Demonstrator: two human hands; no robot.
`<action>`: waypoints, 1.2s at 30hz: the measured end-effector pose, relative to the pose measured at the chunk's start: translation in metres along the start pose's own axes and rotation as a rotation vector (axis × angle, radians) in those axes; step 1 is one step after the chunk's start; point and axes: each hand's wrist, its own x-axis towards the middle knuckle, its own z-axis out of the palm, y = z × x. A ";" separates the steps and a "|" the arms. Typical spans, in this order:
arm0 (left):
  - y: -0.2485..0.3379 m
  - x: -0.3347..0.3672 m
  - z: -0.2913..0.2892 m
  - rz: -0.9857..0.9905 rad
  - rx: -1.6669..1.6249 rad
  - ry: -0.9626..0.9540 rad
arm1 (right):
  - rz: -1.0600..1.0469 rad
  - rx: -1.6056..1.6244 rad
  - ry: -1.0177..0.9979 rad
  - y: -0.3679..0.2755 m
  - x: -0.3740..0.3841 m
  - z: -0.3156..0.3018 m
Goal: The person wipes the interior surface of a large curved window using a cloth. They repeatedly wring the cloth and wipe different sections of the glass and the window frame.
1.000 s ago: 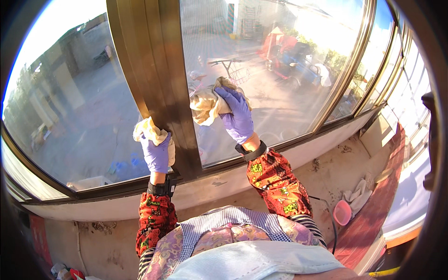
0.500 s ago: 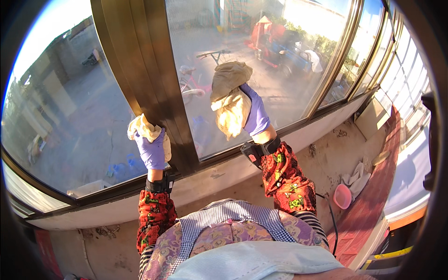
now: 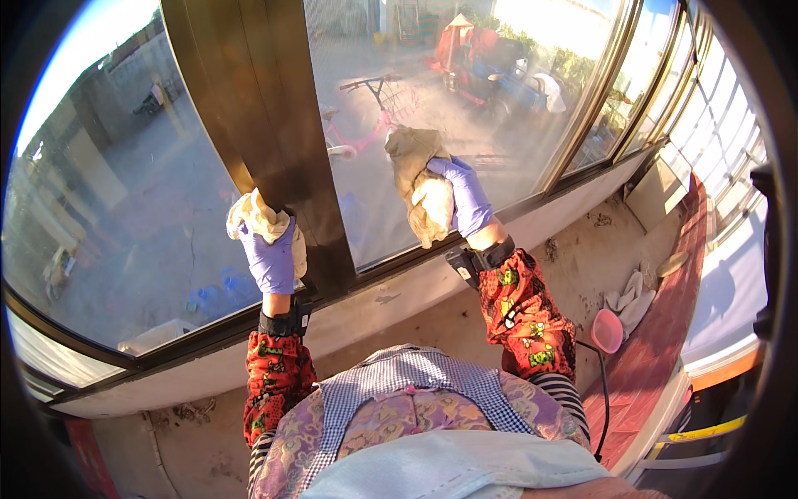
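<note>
Just right of centre, a crumpled beige fabric cloth (image 3: pixel 428 208) is overlapping a broad clear glass pane (image 3: pixel 465 100); the purple-gloved right hand (image 3: pixel 465 195) is clamping it, presumably bunching it into a thick pad. Left of centre, the purple-gloved left hand (image 3: pixel 270 256) is gripping a second crumpled cream cloth (image 3: pixel 259 218) beside a dark brown metal window post (image 3: pixel 270 125), perhaps for steadiness (whether it is pressing there, I cannot tell). Toward the lower right, a round pink plastic basin (image 3: pixel 608 331) is sitting apart, probably to leave room.
</note>
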 end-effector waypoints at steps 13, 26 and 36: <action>0.071 -0.039 0.048 -0.493 -0.563 -0.748 | 0.212 0.091 -0.065 0.045 -0.021 -0.004; 0.039 -0.052 0.061 -0.790 -0.666 -0.616 | 0.496 0.417 -0.270 0.081 -0.032 -0.043; 0.025 -0.064 0.042 -0.833 -0.547 -0.511 | 0.313 0.500 -0.159 0.081 -0.027 -0.064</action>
